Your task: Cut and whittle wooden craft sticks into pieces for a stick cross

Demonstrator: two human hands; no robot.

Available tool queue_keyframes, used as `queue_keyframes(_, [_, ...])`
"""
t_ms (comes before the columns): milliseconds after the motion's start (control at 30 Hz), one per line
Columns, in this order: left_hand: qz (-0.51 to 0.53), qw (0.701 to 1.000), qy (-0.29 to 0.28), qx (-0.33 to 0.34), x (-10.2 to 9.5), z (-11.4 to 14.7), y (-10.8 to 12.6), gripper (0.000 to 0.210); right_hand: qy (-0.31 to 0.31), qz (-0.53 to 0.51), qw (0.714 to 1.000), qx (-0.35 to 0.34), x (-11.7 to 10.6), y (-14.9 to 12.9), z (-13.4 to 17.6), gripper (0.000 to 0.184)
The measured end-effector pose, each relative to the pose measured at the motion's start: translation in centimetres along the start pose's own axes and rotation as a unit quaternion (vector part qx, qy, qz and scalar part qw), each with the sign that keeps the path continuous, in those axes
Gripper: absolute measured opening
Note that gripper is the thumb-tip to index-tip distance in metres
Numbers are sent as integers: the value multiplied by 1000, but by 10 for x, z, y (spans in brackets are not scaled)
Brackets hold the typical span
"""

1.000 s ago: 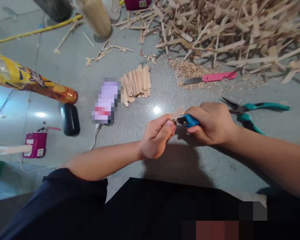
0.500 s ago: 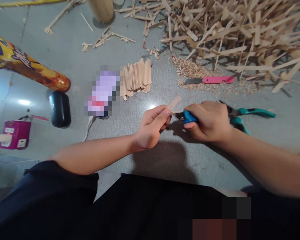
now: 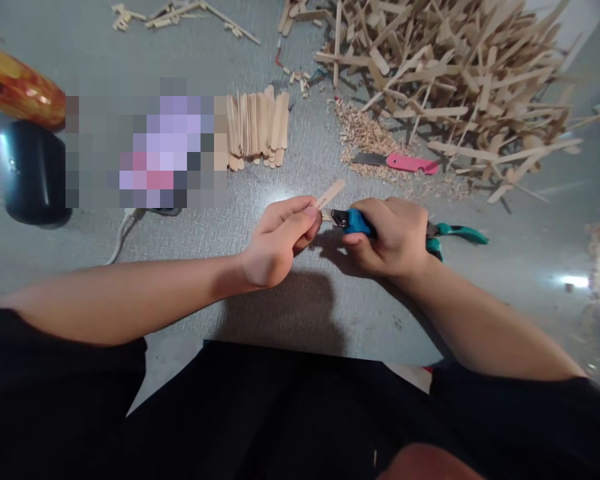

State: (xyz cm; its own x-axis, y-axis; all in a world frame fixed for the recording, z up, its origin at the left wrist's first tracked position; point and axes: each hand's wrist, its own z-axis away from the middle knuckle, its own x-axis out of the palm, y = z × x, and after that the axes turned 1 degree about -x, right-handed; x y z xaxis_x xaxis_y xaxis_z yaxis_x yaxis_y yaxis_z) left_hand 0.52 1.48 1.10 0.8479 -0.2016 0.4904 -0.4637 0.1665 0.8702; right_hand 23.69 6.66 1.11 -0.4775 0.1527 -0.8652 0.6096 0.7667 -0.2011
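Judged mid-work; amount left unclear. Counts: heap of sticks [image 3: 450,80], 1, pieces uncountable, behind pink knife [image 3: 413,163] (1); row of sticks [image 3: 259,130], 1, left of knife; pliers [image 3: 463,233], 1, front-right; blue cutter [image 3: 360,223], 1, front-left, right hand [image 3: 393,237] fingers clenched round it; single stick [image 3: 331,193], 1, front-left, pinched in left hand [image 3: 283,240] fingers.

Flat pale wdn stick [image 3: 331,193] aslant, blue/blk cutter [image 3: 359,224] nr its lower visible end
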Motion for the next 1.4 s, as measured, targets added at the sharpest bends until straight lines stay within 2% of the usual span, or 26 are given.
queue_keyframes(133, [-2,1000,-1,6,1,0,1,50,17,-6,1000,-19,0,0,0,76])
queue_keyframes(267, [-4,1000,3,10,2,0,1,49,14,-1,1000,-13,0,0,0,79])
queue_keyframes(600, [-54,998,14,31,2,3,0,55,-63,-3,998,26,-8,-2,-1,91])
queue_keyframes(900, [-171,976,43,125,-2,9,-8,52,-39,-11,998,41,-4,-3,0,88])
queue_keyframes(1400, [-214,962,86,148,-2,4,-9,55,-24,0,999,33,-2,-2,1,85])
